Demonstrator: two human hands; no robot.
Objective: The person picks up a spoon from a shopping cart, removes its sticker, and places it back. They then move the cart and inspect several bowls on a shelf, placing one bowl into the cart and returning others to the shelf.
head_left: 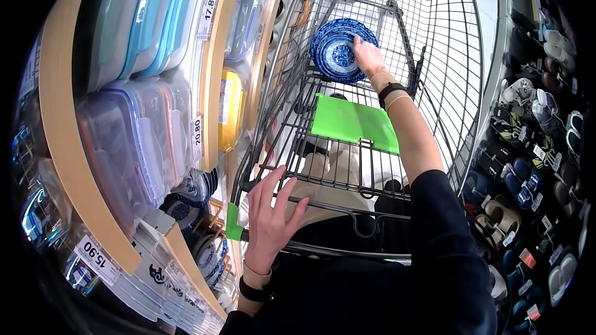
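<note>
My right hand [370, 58] reaches down into the shopping cart [444, 68], its fingers closed at the right rim of a small blue-and-white patterned plate [339, 56]. That plate lies over larger blue-and-white plates [337, 25], whose rims show around it. Above the cart's handle end, my left hand [271, 211] has its fingers spread and holds nothing; its fingertips are close to the dark bar and the green corner piece [233, 222]. Between the hands, a bright green plastic panel [354, 123] lies on the folding wire seat.
Shelves at left carry clear lidded food containers [118, 142], a yellow container [230, 110] and price labels [207, 15]. More blue-patterned dishes [211, 257] sit lower down. Along the right hangs a rack of slippers and sandals [524, 177], close to the cart's side.
</note>
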